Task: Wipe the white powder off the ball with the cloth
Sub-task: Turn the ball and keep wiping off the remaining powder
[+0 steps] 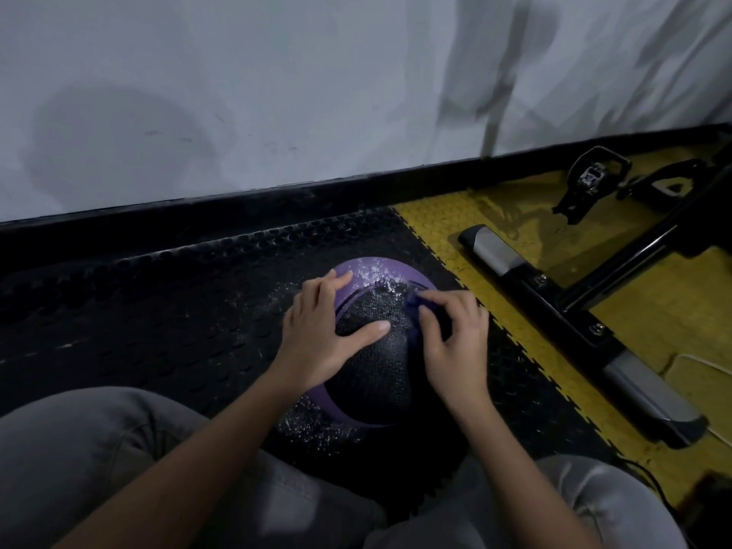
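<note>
We judge the wiping to be partly done. The purple and black textured rubber ball (380, 362) sits on the black studded rubber floor mat (158, 311), between our knees in grey trousers (99, 449). Its near black panel looks largely free of powder. White powder flecks (376, 273) cover the far purple cap and the upper edge of the black panel. More flecks (317, 425) lie low on the near left side, and we cannot tell whether these are on the ball or on the mat.

Our left hand (321, 330) lies flat on the ball's left side, fingers straight and spread, steadying it and holding nothing. Our right hand (455, 342) has a pinching grip on the small purple cloth (416, 301), fingers curled round it, pressed to the ball's upper right just beside the powdered patch. The far cap is what is left, and probably the low near side too, which may call for rolling the ball.

To the right lie yellow studded floor tiles (455, 215), and on them the black and silver base bar of an exercise machine (574, 322) with a black pedal (594, 176) behind. The white wall (277, 93) stands beyond the mat. Nothing blocks the cloth's path, though the bar is near on the right should the ball roll that way.
</note>
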A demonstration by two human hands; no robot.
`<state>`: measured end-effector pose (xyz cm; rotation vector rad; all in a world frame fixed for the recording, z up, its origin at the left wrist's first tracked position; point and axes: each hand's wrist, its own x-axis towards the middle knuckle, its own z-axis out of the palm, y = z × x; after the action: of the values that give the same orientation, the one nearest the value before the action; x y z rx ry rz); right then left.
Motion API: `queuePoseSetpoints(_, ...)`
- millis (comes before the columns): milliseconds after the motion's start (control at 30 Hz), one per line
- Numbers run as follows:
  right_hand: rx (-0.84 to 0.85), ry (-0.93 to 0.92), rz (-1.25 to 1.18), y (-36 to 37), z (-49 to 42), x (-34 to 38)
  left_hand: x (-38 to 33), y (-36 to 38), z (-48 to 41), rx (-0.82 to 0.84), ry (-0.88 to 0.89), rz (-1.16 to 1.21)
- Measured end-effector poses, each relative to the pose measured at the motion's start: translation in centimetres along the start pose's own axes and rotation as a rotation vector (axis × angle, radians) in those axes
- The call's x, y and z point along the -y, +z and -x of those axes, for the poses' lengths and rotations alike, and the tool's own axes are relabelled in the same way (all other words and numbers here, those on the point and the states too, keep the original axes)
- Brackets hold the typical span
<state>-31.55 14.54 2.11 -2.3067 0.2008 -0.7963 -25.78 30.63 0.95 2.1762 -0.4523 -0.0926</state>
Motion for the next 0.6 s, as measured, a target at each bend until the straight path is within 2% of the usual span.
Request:
queuePoseSetpoints(100, 0.072, -0.105, 0.086, -0.3, 0.1, 0.1, 0.6, -0.4, -0.2, -0.003, -0.006, 0.022)
queuePoseSetpoints(233, 0.151, 0.092, 0.085, -0.4, -4.6, -1.9, 0.0, -0.4, 0.0, 0.037, 0.009, 0.017)
queuePoseSetpoints(300, 0.172, 0.096, 0.091, -0.4, -4.8, -1.9, -0.3, -0.2, -0.2, 0.032, 0.002, 0.009)
queuePoseSetpoints(400, 0.128, -0.036, 0.11, -0.7, -2.1, -0.2, -0.1, 0.1, -0.6, 0.008, -0.022, 0.0)
queuePoseSetpoints(500, 0.17, -0.209, 0.177, -1.1, -0.3, 0.5, 0.1, 0.1, -0.8, -0.007, -0.041, 0.014)
queuePoseSetpoints(533, 0.177, -0.205, 0.189, -1.2, -1.0, 0.1, 0.1, 0.0, -0.8, -0.002, -0.039, 0.021)
queuePoseSetpoints(600, 0.159, -0.06, 0.157, -1.1, -3.0, -1.6, 0.0, -0.1, -0.9, 0.013, -0.026, 0.017)
